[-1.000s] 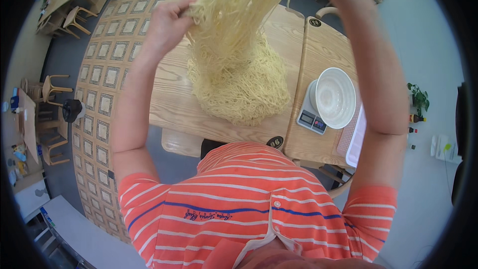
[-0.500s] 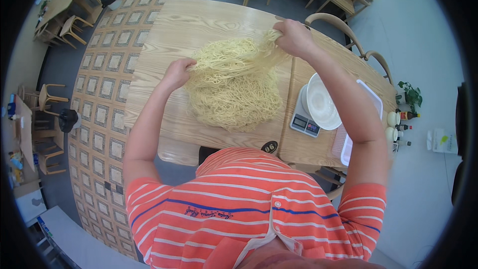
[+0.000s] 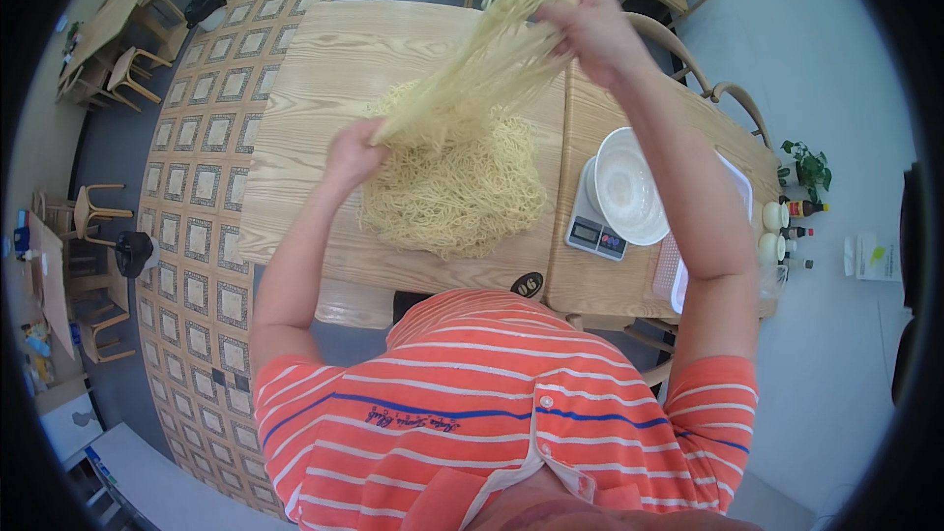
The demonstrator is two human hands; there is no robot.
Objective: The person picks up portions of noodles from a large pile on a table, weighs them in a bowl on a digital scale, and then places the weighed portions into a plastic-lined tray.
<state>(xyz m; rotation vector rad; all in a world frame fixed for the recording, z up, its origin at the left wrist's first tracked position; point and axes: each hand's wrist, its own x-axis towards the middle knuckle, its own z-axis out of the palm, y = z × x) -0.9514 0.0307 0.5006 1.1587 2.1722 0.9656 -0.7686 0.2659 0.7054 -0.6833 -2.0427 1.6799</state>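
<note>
A wide heap of thin pale-yellow noodles [image 3: 457, 197] lies loose on the wooden table [image 3: 324, 69]. My right hand [image 3: 602, 31], above the heap's far right side, grips one end of a bundle of noodles [image 3: 492, 59] and holds it raised. The bundle stretches slantwise down to my left hand [image 3: 354, 151] at the heap's left edge. Its fingers are closed on the bundle's lower end. Strands between the two hands are slightly blurred and hide part of the heap behind them.
On the adjoining table to the right, a white bowl [image 3: 629, 187] stands on a kitchen scale [image 3: 596, 236]. Beside it, partly hidden by my right arm, is a pink-and-white plastic basket [image 3: 678, 280]. Wooden chairs [image 3: 678, 49] stand past the far right edge; bottles [image 3: 804, 208] are farther right.
My right hand has risen and moved away from me, lifting the noodles into a stretched bundle. My left hand has shifted slightly nearer to me, still gripping noodles.
</note>
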